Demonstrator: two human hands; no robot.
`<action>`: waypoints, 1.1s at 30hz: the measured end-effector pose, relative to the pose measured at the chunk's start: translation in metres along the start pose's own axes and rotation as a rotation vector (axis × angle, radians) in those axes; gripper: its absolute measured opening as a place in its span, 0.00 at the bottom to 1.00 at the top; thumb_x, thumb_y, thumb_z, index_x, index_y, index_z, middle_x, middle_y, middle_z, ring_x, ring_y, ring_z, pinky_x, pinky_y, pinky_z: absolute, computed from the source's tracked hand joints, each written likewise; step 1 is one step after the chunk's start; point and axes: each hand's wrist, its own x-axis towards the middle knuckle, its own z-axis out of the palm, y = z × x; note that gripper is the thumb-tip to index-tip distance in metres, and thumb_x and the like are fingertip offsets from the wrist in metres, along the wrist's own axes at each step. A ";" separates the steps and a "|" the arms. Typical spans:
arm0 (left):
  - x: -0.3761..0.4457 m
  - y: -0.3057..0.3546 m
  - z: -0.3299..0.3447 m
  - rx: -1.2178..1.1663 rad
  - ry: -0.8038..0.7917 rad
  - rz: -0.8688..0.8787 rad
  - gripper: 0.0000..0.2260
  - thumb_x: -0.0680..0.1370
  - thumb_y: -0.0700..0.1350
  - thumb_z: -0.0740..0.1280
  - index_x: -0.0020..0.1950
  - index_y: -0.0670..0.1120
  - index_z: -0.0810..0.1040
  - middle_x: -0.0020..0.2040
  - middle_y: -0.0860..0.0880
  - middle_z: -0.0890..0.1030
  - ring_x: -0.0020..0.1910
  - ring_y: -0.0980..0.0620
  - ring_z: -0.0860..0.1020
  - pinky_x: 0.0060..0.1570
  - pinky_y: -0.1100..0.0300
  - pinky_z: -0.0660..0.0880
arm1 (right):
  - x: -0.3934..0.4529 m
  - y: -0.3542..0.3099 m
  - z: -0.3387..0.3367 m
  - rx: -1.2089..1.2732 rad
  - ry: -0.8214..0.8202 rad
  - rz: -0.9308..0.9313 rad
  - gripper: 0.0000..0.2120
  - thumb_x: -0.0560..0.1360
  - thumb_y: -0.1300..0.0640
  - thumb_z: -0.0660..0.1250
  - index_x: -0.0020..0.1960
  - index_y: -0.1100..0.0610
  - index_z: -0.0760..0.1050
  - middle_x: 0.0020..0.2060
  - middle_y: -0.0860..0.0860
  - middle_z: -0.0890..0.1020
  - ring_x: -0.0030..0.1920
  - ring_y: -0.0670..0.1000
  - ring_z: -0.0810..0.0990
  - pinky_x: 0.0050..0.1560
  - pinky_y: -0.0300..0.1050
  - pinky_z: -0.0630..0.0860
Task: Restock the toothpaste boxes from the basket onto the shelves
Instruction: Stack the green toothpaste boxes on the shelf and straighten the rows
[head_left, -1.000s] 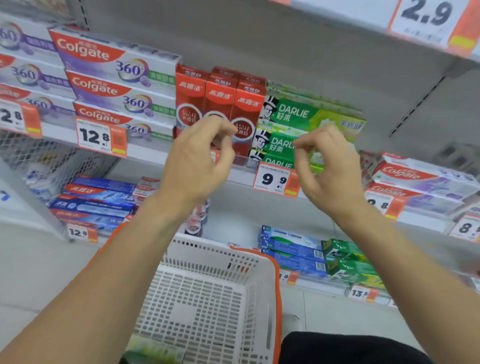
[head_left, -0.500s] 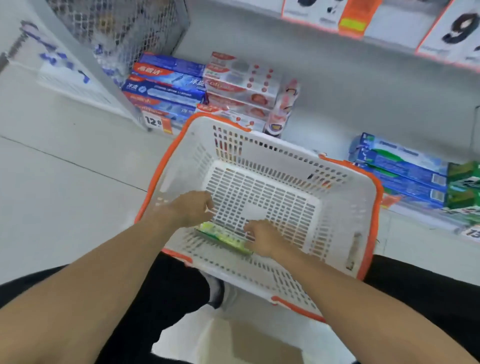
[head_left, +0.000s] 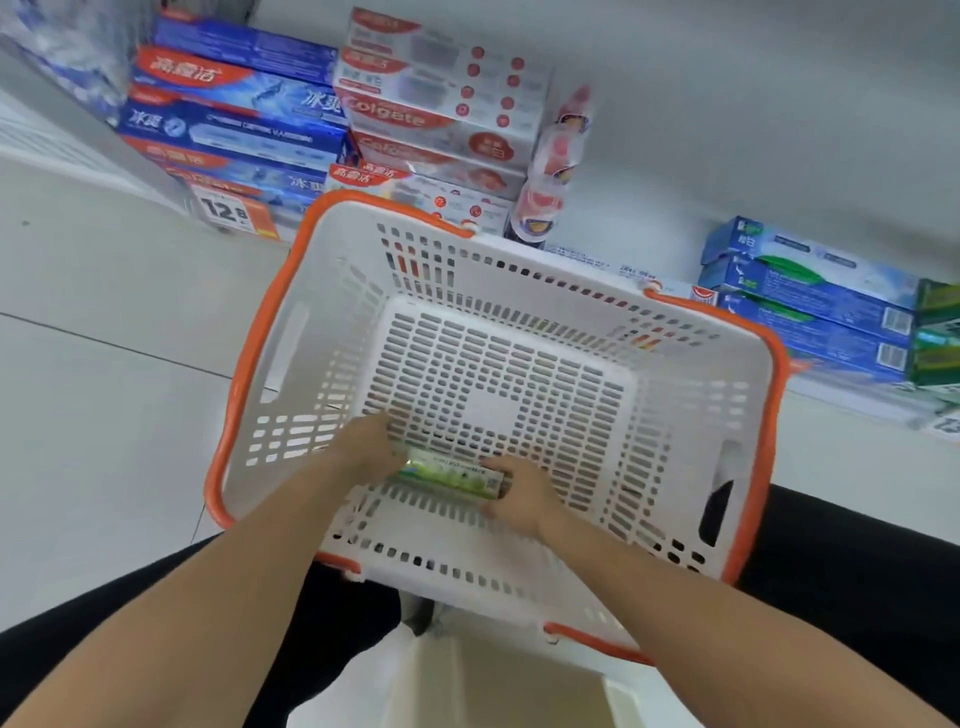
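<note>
A white basket with an orange rim (head_left: 260, 332) stands on the floor in front of the bottom shelf. One green toothpaste box (head_left: 451, 474) lies flat on the basket's floor by the near wall. My left hand (head_left: 368, 445) holds the box's left end, and my right hand (head_left: 521, 493) grips its right end. Both forearms reach down into the basket from the bottom of the view.
On the bottom shelf behind the basket lie stacked blue toothpaste boxes (head_left: 228, 130), red and white Colgate boxes (head_left: 441, 119) and, at the right, blue and green boxes (head_left: 810, 306). A price tag (head_left: 228, 212) reads 12.8. Pale floor tiles (head_left: 104, 364) stretch to the left.
My hands dropped from the upper shelf, where they held nothing, down into the basket. The view tilted down with them, and both hands now hold the ends of the green box.
</note>
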 end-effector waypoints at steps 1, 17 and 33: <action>-0.003 -0.001 -0.004 0.024 0.009 0.014 0.23 0.76 0.46 0.70 0.70 0.43 0.71 0.64 0.42 0.76 0.57 0.44 0.78 0.54 0.54 0.77 | -0.005 -0.004 -0.004 -0.004 0.025 -0.004 0.33 0.71 0.63 0.77 0.74 0.55 0.70 0.74 0.52 0.69 0.75 0.54 0.67 0.70 0.42 0.68; -0.203 0.095 -0.173 0.516 0.278 0.393 0.22 0.71 0.59 0.75 0.59 0.48 0.81 0.56 0.49 0.82 0.52 0.49 0.79 0.51 0.55 0.77 | -0.188 -0.110 -0.166 -0.538 0.070 -0.377 0.35 0.70 0.43 0.77 0.71 0.54 0.71 0.65 0.52 0.77 0.63 0.54 0.76 0.57 0.42 0.71; -0.299 0.242 -0.171 -0.821 0.762 0.884 0.20 0.71 0.56 0.68 0.58 0.45 0.80 0.49 0.49 0.85 0.45 0.53 0.84 0.45 0.57 0.81 | -0.326 -0.079 -0.337 -0.131 0.484 -0.785 0.30 0.59 0.31 0.78 0.58 0.40 0.80 0.46 0.49 0.84 0.40 0.51 0.81 0.47 0.54 0.80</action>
